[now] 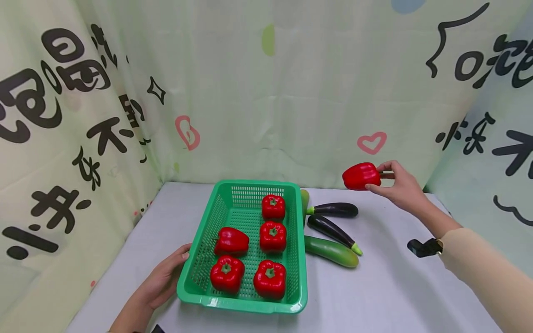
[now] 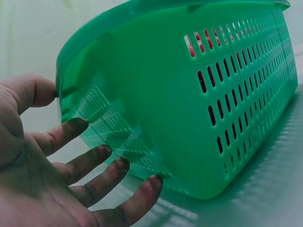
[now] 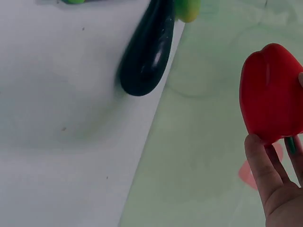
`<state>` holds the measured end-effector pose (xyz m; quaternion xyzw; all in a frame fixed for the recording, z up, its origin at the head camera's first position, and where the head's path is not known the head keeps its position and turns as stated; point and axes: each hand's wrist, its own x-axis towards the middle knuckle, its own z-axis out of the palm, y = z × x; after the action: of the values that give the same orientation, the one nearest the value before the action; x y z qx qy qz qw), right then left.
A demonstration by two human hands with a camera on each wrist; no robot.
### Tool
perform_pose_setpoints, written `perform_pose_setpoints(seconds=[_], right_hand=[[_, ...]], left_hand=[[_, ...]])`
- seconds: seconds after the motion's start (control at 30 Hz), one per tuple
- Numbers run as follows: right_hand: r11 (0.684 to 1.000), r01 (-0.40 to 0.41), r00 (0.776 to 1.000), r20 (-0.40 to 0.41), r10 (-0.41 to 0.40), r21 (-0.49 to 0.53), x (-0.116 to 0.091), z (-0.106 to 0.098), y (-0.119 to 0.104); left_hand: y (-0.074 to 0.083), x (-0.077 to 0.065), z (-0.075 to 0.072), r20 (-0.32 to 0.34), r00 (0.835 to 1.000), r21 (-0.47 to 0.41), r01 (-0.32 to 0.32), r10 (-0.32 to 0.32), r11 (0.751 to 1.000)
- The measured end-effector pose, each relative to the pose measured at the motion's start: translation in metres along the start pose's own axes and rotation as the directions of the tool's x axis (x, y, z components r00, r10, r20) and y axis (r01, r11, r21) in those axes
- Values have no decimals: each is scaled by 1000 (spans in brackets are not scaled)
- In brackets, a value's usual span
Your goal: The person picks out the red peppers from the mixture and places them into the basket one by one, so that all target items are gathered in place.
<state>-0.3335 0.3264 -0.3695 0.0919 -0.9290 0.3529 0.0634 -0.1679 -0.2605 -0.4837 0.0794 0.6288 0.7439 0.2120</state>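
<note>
A red bell pepper [image 1: 360,176] is held up in the air by my right hand [image 1: 399,187], fingers and thumb around its stem end. The right wrist view shows the same pepper [image 3: 272,94], cut off by the frame's edge. My left hand [image 1: 166,275] is at the left side of a green plastic basket [image 1: 297,296]. In the left wrist view the thumb reaches the basket's rim, and the spread fingers [image 2: 137,201] lie along its slotted wall. Several red bell peppers are in the basket, among them an upright one [image 1: 269,280] and one on its side [image 1: 232,241].
Right of the basket lie two dark eggplants [image 1: 336,210] [image 1: 331,230] and a green cucumber-like vegetable [image 1: 333,252]. Another green vegetable [image 1: 305,199] is partly hidden behind the basket's rim. A white cloth covers the table [image 1: 374,300]; printed curtains [image 1: 266,115] stand close around it.
</note>
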Motion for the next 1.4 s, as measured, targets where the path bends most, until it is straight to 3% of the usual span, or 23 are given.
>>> perform_pose_setpoints(seconds=[0.37, 0.63, 0.97, 1.13, 1.3, 1.4], right_hand=[[991, 117, 990, 68, -121, 62, 19, 24, -49], [975, 205, 965, 147, -215, 82, 36, 52, -93], [954, 285, 908, 293, -300, 94, 55, 90, -153], [937, 343, 871, 350, -344, 68, 59, 117, -172], [912, 407, 823, 413, -390, 50, 59, 140, -190], [903, 428, 804, 445, -394, 26, 59, 150, -199]], left_hand=[[5, 3, -1, -8, 1000, 41, -2, 2, 999], [6, 5, -2, -17, 1000, 51, 9, -8, 999], [9, 4, -1, -46, 998, 66, 33, -30, 997], [6, 3, -1, -23, 1000, 59, 19, -17, 998], [4, -1, 2, -60, 997, 79, 43, -39, 996], [4, 0, 3, -77, 996, 92, 59, -52, 994]])
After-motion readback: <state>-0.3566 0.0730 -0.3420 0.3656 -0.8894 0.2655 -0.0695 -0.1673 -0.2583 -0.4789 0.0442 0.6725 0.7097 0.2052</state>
